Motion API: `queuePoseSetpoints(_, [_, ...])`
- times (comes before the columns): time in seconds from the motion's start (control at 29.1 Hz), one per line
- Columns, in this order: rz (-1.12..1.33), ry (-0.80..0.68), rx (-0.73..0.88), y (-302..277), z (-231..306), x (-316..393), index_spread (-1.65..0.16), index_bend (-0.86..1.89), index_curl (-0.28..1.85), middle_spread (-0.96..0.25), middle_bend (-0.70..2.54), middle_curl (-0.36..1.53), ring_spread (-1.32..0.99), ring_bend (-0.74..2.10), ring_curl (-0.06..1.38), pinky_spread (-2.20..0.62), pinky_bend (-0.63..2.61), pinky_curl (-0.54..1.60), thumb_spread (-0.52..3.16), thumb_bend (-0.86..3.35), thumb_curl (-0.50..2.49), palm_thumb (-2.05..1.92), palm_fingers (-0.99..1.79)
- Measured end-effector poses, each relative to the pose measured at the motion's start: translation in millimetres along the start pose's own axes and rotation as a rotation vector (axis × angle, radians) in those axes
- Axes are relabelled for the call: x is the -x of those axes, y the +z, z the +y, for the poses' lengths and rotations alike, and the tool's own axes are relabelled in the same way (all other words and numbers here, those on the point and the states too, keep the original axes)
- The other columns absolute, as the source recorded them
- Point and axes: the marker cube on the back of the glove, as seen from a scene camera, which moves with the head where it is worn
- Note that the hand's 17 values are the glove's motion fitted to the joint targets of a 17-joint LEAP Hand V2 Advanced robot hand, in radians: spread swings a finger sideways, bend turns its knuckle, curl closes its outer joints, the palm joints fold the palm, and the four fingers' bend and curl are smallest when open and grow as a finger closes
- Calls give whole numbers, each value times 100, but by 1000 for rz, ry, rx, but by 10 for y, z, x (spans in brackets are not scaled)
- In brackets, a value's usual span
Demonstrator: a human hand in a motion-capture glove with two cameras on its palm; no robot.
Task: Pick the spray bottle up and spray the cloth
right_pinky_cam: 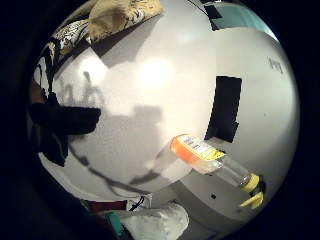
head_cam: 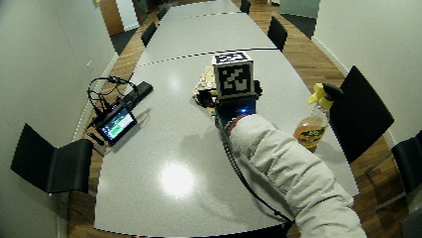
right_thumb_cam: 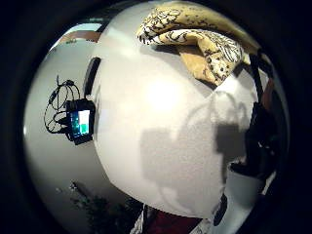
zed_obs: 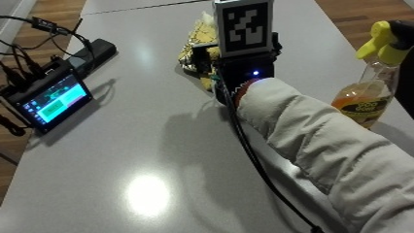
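- The gloved right hand (zed_obs: 223,85) is stretched out over the middle of the grey bench (zed_obs: 129,145), at the end of a pale padded sleeve (zed_obs: 323,145), just short of the cloth.
- How far its fingers are open I cannot tell: the outside views hide them, and the palm views show only dark straps at their edges. Both palm views look down on bare bench, with nothing seen in the hand.
- The spray bottle (zed_obs: 369,92) stands upright near the bench edge on the person's right side, well apart from the hand. It has a clear body with orange liquid low down, a yellow label and a yellow trigger head.
- The cloth (zed_obs: 196,53), yellow with a dark pattern, lies crumpled on the bench just beyond the hand.
- A small lit screen (zed_obs: 50,97) with cables sits at the far left edge of the bench.
- Black chairs (head_cam: 359,111) stand around the bench.
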Motion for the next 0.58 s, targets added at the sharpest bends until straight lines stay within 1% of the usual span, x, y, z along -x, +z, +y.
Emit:
queuePoseSetpoints(0.07, [3, 0, 2, 2, 5, 2, -10, 29, 12, -4, 46, 15, -7, 60, 14, -13, 62, 14, 10, 64, 9, 71, 150])
queuePoseSetpoints(0.17, [10, 0, 4, 0, 11, 18, -12, 32, 20, -5, 51, 21, -9, 66, 23, -15, 68, 23, 15, 83, 14, 84, 143])
queuePoseSetpoints(0.41, [29, -32, 4, -7, -37, 161, -14, 36, 29, -6, 58, 30, -11, 72, 33, -19, 74, 33, 25, 111, 22, 91, 134])
queuePoseSetpoints(0.48, [36, -42, 11, -19, 40, 219, -15, 36, 31, -6, 59, 32, -11, 72, 35, -20, 75, 35, 27, 117, 24, 90, 133])
queuePoseSetpoints(0.58, [35, -52, -10, -72, 362, 283, -15, 36, 33, -6, 60, 34, -11, 73, 37, -20, 76, 37, 31, 125, 26, 88, 130])
